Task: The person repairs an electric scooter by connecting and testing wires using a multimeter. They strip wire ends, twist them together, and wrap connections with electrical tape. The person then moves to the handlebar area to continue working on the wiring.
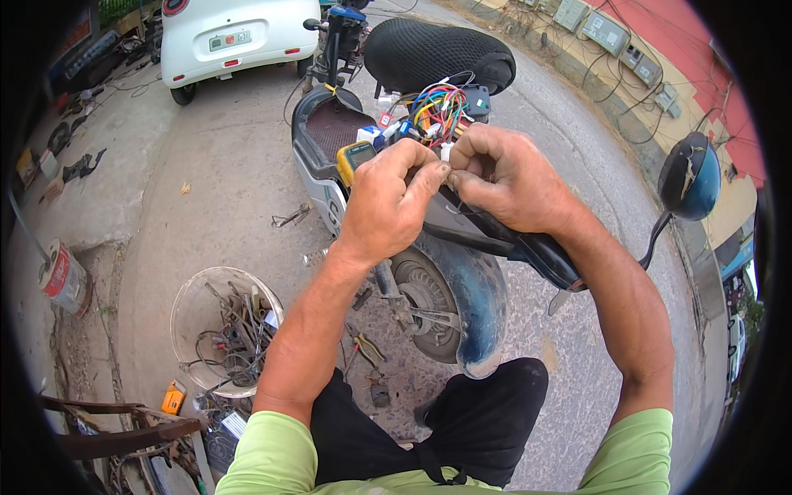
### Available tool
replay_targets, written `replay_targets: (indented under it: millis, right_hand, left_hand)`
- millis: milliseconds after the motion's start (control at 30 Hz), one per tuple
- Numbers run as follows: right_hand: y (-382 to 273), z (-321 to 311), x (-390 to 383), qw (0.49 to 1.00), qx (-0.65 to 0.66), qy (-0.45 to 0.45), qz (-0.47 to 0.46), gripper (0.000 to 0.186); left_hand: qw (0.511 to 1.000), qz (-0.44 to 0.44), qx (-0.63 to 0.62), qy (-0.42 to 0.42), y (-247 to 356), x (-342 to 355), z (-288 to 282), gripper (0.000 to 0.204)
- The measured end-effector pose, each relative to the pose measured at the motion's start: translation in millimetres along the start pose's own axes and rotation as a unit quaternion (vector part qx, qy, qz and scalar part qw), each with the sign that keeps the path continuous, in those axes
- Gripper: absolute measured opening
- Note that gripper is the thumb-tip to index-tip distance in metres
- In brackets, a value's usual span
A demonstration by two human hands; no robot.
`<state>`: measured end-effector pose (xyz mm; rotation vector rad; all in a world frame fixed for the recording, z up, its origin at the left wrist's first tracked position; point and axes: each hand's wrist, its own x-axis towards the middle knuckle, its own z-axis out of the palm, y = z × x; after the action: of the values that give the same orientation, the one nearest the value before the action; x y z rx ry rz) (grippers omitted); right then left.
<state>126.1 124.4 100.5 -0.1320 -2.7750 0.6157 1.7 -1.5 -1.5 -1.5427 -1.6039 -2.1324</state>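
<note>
Take the pinch point as the clock's centre, 12 at the top of the view. The 2 hands meet over the scooter (456, 221), and the step in hand looks like fine fingertip work on its wiring. The left hand (388, 198) has thumb and index pressed together in a pinch; whatever lies between them is too small to make out. The right hand (516, 177) comes in from 3 o'clock, fingers curled, its index beside a small white plug (446, 153); whether it clasps the plug, I cannot tell. The plug sits just at 12, between the hands, at the near edge of a loose bunch of coloured wires (450, 111).

The next move likely calls for 1 hand to steady the piece while the other works it with light pressure, without tugging nearby leads.

The wires crowd in from 12 and could snag or hide the right lead. A yellow meter (346, 161) sits close by the left hand at 9, where a wrist could knock it. The black seat (429, 49) is farther off at 12, the mirror (698, 186) at 3, the wheel (422, 326) at 6. On the ground are pliers (369, 351) at 7 and a bucket (191, 301) of scrap at 8, both well clear of the work. A white car (272, 41) stands at 10.
</note>
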Motion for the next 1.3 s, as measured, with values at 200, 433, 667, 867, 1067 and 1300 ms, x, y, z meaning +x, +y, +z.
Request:
replay_targets:
  millis: [200,433,667,867,1067,1300]
  right_hand:
    - [-0.6,1.8,-0.4,0.997,-0.036,0.024,-0.059,0.011]
    - [0.1,-0.5,-0.8,0.999,-0.025,0.01,-0.042,0.01]
    - [0.4,-1.1,-2.0,0.998,0.05,-0.017,0.025,0.009]
    - [-0.5,-0.5,-0.3,0.998,0.045,-0.027,0.024,0.01]
    - [-1.8,1.8,-0.3,1.0,-0.011,-0.009,-0.025,0.011]
    - [5.5,5.0,-0.6,0.998,-0.03,0.012,-0.059,0.011]
  left_hand:
    - [0.974,-0.155,-0.162,-0.017,-6.3,-2.1,6.2,0.033]
    - [0.972,-0.11,-0.208,0.016,-9.8,2.8,-6.2,0.033]
    - [0.993,0.081,-0.081,-0.023,-17.1,6.2,-11.9,0.023]
    - [0.99,0.139,0.008,-0.029,-12.6,8.3,-13.7,0.013]
    - [1.0,0.001,0.013,-0.017,-6.7,-1.5,0.2,0.011]
    - [0.998,-0.057,-0.015,0.003,-1.9,-2.2,7.5,0.017]
